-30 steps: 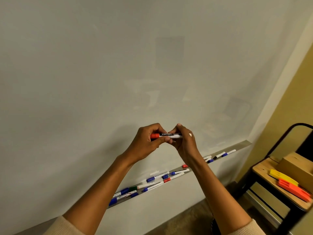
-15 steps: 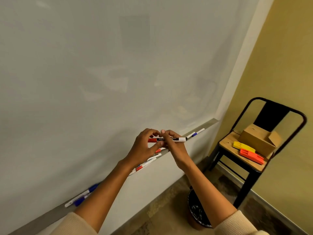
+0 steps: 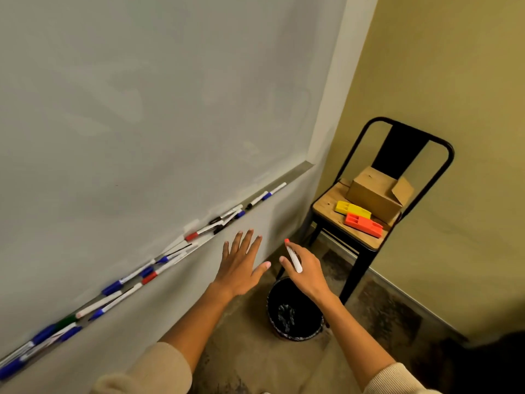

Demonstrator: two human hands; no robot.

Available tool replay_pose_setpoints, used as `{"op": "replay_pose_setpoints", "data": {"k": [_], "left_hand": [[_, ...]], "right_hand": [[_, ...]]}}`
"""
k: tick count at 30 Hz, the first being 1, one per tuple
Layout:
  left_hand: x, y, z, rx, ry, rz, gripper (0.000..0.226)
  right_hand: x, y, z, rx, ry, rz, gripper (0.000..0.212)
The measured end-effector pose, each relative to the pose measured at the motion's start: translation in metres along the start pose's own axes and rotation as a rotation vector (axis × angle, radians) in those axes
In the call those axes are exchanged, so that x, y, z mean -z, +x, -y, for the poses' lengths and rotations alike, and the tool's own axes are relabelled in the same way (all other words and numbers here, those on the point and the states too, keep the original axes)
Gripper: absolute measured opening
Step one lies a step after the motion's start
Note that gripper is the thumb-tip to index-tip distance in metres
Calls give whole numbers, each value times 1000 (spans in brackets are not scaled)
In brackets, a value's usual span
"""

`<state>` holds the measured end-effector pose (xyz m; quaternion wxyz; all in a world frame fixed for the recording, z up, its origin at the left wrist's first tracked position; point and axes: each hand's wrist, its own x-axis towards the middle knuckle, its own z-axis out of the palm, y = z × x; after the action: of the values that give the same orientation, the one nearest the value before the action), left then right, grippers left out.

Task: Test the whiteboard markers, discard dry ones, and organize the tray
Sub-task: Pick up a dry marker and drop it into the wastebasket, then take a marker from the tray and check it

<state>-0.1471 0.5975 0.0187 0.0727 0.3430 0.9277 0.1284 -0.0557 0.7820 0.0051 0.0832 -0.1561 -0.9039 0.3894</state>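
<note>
**Red marker over the bin**

My right hand [image 3: 305,268] holds the red-capped whiteboard marker [image 3: 293,256], its white barrel lying across my curled fingers [image 3: 285,261], cap pointing away from me. The hand sits above the black waste bin [image 3: 295,311] on the floor. My left hand [image 3: 241,263] is held flat with fingers spread, holding nothing, just beside the marker tray [image 3: 298,172], where blue, red, green and black markers lie jumbled. A chair [image 3: 366,237] in the corner carries a cardboard box [image 3: 375,194], a yellow block [image 3: 352,208] and an orange block [image 3: 363,224].

No text or label can be read.
</note>
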Motion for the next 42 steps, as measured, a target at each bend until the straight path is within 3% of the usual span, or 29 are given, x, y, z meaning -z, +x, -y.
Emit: {"op": "replay_pose_setpoints", "data": {"k": [8, 14, 20, 32, 42], "left_hand": [[-34, 37, -32, 12, 61, 108, 81], [-33, 43, -17, 55, 80, 98, 79], [-30, 29, 9, 128, 64, 49, 103], [-5, -84, 105, 361, 34, -86, 88], [19, -215, 214, 566, 20, -166, 88]], "right_hand": [[15, 17, -77, -200, -158, 67, 83], [22, 41, -73, -199, -163, 63, 81], [0, 52, -44, -91, -201, 88, 83], [-118, 35, 68, 203, -285, 281, 98], [-230, -15, 179, 434, -309, 418, 98]]}}
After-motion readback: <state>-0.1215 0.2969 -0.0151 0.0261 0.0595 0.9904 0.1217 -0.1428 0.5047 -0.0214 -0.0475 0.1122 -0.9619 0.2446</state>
